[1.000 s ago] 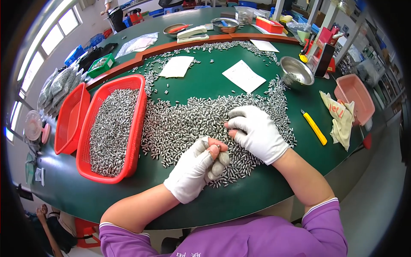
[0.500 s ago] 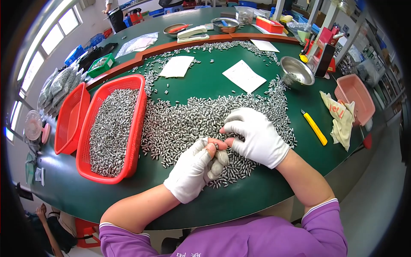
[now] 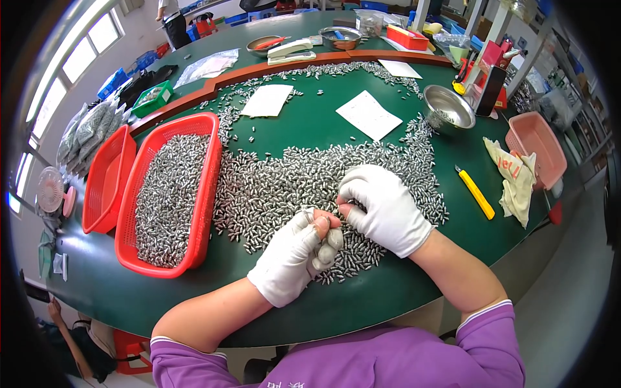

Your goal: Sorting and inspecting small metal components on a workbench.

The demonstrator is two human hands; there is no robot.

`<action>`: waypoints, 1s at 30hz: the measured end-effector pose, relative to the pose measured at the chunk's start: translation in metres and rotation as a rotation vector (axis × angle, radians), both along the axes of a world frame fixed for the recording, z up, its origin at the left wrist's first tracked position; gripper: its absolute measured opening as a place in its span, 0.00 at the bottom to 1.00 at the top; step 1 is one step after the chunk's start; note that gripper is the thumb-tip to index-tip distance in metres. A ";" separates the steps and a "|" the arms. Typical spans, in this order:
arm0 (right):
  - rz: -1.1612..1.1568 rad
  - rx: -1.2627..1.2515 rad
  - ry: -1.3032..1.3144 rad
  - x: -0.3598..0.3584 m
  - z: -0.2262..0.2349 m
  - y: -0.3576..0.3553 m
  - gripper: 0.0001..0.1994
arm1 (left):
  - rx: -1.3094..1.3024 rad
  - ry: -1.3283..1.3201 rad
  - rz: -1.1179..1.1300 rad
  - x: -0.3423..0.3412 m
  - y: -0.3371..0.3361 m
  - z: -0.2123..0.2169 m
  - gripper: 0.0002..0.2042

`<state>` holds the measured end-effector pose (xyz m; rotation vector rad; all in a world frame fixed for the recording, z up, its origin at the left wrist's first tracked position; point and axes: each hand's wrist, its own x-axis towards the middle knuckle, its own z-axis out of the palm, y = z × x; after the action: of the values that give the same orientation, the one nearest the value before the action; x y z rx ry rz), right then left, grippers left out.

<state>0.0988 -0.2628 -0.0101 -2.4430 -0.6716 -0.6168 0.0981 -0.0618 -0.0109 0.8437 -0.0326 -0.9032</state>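
Note:
My left hand (image 3: 292, 255), in a white glove with bare thumb and forefinger tips, pinches a small silvery metal part at the near side of a broad spread of such metal parts (image 3: 278, 187). Just to its right, my right hand (image 3: 388, 210) is gloved the same way and bent over the spread. Its thumb and forefinger tips come together close to the left fingertips; whether a part sits between them is hidden. Left of the spread stands a red plastic basket (image 3: 210, 174) filled with more of these metal parts (image 3: 169, 200).
A second red basket (image 3: 107, 187) stands farther left. Two white paper sheets (image 3: 369, 115) lie beyond the spread, before a reddish-brown wooden edging (image 3: 310, 59). To the right are a steel bowl (image 3: 453, 103), a yellow cutter knife (image 3: 477, 194), a cloth (image 3: 514, 181) and a pink basket (image 3: 540, 145).
My right hand has shifted slightly, its fingertips drawing closer together. The left hand keeps its pinch in nearly the same place.

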 end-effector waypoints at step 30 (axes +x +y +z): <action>-0.074 -0.039 0.038 0.001 -0.003 -0.011 0.09 | -0.022 -0.005 -0.028 0.001 0.000 0.001 0.11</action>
<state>0.1002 -0.2736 -0.0130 -2.5194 -0.5855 -0.5898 0.0996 -0.0623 -0.0097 0.8265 -0.0589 -0.9260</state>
